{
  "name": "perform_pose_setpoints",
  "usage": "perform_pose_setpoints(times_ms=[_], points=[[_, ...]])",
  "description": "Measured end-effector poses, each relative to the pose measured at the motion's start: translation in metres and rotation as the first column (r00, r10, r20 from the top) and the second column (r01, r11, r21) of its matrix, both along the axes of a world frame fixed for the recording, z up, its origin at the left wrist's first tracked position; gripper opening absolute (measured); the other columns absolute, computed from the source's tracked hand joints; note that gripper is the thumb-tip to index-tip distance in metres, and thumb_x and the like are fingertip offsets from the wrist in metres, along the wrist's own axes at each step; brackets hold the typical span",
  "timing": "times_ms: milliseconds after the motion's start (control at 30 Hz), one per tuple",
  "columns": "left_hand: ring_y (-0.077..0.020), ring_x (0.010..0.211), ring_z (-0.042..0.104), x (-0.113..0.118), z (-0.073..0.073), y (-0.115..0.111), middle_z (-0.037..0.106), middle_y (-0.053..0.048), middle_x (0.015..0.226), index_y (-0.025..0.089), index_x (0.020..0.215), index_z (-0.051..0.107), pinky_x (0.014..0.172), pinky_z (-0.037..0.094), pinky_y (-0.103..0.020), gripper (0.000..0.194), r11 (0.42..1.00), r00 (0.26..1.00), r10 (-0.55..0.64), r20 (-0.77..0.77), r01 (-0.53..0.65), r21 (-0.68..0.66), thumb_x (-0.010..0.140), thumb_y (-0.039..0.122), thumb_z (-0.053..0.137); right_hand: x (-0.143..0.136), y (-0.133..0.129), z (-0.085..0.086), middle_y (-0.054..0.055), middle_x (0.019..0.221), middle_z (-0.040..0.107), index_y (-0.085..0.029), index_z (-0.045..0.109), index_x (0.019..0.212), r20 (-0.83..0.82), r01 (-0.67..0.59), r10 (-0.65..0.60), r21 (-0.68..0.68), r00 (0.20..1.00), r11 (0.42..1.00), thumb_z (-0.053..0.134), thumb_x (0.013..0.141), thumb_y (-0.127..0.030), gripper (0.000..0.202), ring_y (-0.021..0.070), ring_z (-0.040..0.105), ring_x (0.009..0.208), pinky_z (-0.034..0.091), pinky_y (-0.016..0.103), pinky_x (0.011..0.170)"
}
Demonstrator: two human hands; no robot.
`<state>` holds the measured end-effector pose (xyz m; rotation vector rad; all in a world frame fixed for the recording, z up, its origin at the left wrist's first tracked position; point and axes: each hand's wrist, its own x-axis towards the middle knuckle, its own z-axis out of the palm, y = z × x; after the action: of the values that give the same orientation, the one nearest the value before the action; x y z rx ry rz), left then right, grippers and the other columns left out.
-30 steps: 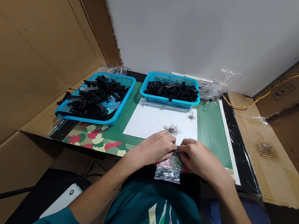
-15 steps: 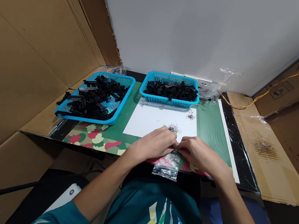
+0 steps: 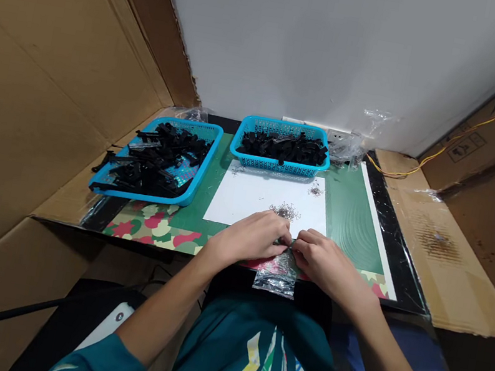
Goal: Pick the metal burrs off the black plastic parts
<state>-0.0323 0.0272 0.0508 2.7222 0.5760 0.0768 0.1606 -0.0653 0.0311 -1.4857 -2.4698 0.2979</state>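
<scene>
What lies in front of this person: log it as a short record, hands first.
left hand: fingertips drawn together; anything pinched is too small to tell
right hand: beside the left, fingers bent in; held item unclear
below the hands: clear plastic bag at the table's near edge
white sheet: main pile of tiny wire-like pieces near the hands
left basket: blue, holding black parts
far basket: blue, also holding black parts

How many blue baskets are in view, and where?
2: the left basket on the table's left side, and the back basket by the far edge of the white sheet. No others show.
</scene>
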Motion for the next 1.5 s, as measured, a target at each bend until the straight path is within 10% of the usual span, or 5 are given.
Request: perform_pose_setpoints(times_ms=[267, 633, 1500], points=[[-0.0219, 0.083, 0.068, 0.0, -0.003, -0.004, 0.072, -0.003, 0.087, 0.019, 0.082, 0.074, 0.084, 0.047, -0.035, 0.013, 0.999, 1.0, -0.012, -0.026, 0.013, 0.042, 0.089, 0.009, 0.069, 0.001, -0.004, -0.009, 0.007, 0.091, 0.066, -0.019, 0.063, 0.083, 0.084, -0.076, 0.068, 0.096, 0.994, 0.993, 0.058, 0.097, 0.0, 0.023, 0.0217, 0.058, 0.085, 0.037, 0.034, 0.062], [-0.0235, 0.087, 0.067, 0.002, -0.01, -0.01, 0.072, -0.004, 0.087, 0.018, 0.087, 0.074, 0.085, 0.045, -0.035, 0.01, 0.988, 0.989, 0.144, 0.027, -0.142, -0.056, 0.089, 0.01, 0.069, 0.008, 0.01, 0.013, 0.003, 0.08, 0.068, -0.019, 0.067, 0.072, -0.176, 0.047, -0.099, -0.277, 0.979, 0.96, 0.054, 0.089, -0.001, 0.027, 0.0141, 0.059, 0.069, 0.038, 0.028, 0.065], [-0.016, 0.07, 0.064, -0.003, -0.016, -0.02, 0.075, -0.001, 0.077, 0.019, 0.083, 0.079, 0.065, 0.04, -0.027, 0.006, 0.892, 0.936, 0.343, 0.078, -0.299, -0.338, 0.084, 0.018, 0.072, 0.019, 0.009, 0.0, 0.002, 0.088, 0.071, -0.02, 0.077, 0.088, -0.389, 0.016, -0.146, -0.32, 0.91, 0.947, 0.067, 0.093, -0.013, 0.013, 0.0141, 0.062, 0.074, 0.043, 0.027, 0.07]])
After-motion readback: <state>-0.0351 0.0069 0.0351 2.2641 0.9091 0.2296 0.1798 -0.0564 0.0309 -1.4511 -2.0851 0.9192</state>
